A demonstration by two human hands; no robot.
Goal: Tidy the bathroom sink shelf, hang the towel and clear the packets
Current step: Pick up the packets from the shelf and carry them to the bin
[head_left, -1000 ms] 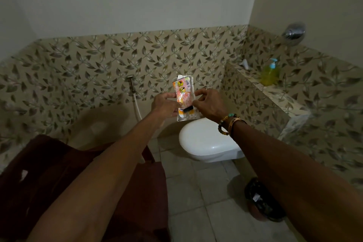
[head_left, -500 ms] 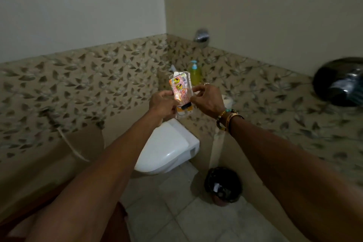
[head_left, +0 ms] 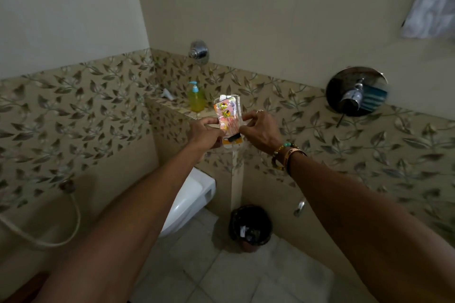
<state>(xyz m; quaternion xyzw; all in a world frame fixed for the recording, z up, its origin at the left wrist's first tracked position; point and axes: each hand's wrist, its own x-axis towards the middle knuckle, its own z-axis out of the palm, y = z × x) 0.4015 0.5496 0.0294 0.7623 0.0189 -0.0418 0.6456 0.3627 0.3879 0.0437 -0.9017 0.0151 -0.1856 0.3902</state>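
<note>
Pinching one upright orange packet (head_left: 227, 112) by its sides, left grip (head_left: 204, 134) and right grip (head_left: 262, 130); scraps (head_left: 244, 231) inside floor bin (head_left: 232, 220).

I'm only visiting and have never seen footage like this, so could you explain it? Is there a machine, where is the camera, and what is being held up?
There is no machine here: these are a person's two bare arms. The single picture comes from a wide-angle camera worn on the head, looking forward and down, so the arms reach in from the bottom. The left hand and right hand each pinch one side of a small colourful packet, held upright between them. Behind it, a tiled ledge carries a yellow soap bottle and a small white tube. On the floor are a white toilet and a dark bin.
</note>
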